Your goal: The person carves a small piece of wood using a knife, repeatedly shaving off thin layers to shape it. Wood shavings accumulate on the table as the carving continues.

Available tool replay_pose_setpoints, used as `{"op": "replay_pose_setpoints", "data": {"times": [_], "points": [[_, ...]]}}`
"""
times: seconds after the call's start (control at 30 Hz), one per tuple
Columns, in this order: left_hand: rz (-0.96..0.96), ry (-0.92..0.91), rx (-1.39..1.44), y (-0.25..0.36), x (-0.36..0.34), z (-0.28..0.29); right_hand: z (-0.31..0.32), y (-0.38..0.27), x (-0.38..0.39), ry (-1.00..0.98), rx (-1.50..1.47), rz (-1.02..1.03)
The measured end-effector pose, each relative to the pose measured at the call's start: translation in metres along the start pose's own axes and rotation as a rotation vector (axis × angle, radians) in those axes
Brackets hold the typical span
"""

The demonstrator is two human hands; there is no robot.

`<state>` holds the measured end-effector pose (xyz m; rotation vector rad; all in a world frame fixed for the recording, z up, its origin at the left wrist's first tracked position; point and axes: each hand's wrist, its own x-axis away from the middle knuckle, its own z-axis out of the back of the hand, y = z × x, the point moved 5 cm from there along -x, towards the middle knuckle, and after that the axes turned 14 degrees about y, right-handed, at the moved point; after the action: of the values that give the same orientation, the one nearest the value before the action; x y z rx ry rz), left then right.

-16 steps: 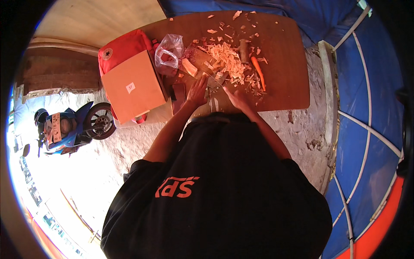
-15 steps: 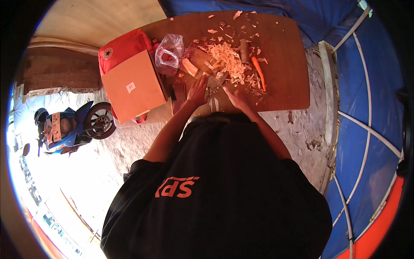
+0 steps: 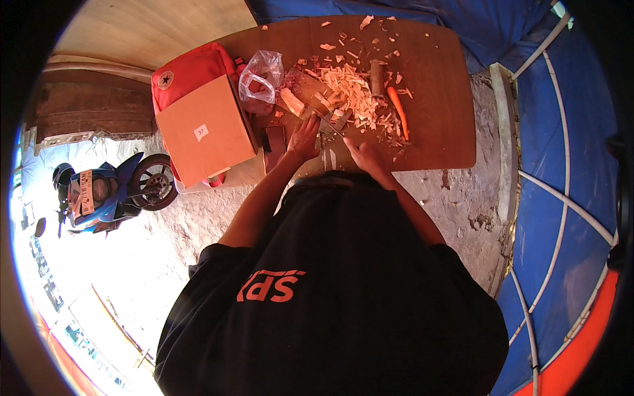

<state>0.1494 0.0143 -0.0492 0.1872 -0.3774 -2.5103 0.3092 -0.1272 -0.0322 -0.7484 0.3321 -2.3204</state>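
My right hand [image 3: 364,156] is closed round the handle of a knife [image 3: 332,127], whose blade slants up and left over the table. My left hand [image 3: 304,139] lies by the blade's far end, fingers pressed together; what they hold, if anything, is too small to make out. Just beyond is a pale chunk [image 3: 292,102] with a cut-looking surface. Farther right spreads a heap of pale strips and chips [image 3: 350,89]. A brown log-like piece [image 3: 377,78] stands out at the heap's right side, beside a long orange tapered thing [image 3: 398,112].
On the brown table [image 3: 436,132], a clear plastic bag [image 3: 261,76] is at the left. A cardboard box [image 3: 205,135] leans over a red bag [image 3: 188,69]; a dark flat phone-like thing [image 3: 274,145] lies near my left forearm. A blue motorbike [image 3: 109,191] stands at left.
The knife blade has turned a little and now shows as a thin slanting line. My right hand has shifted slightly; my left hand stays almost in place.
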Motion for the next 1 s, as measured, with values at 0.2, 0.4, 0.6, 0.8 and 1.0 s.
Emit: {"op": "replay_pose_setpoints", "data": {"times": [0.2,0.4,0.6,0.8,1.0], "points": [[-0.009,0.017,0.017,0.001,-0.003,0.005,-0.001,-0.001,-0.002,-0.004,-0.008,-0.008],[-0.008,0.045,0.072,-0.002,-0.002,0.001,0.003,-0.003,0.000,-0.048,0.000,-0.023],[-0.024,0.042,0.076,-0.003,0.000,0.001,0.002,-0.004,-0.002,0.078,-0.006,0.027],[-0.023,0.012,0.055,-0.002,0.000,0.003,0.001,-0.003,-0.006,0.011,0.027,0.013],[-0.058,0.012,0.033,-0.003,0.001,0.005,0.001,-0.014,-0.018,-0.019,0.051,0.034]]}}
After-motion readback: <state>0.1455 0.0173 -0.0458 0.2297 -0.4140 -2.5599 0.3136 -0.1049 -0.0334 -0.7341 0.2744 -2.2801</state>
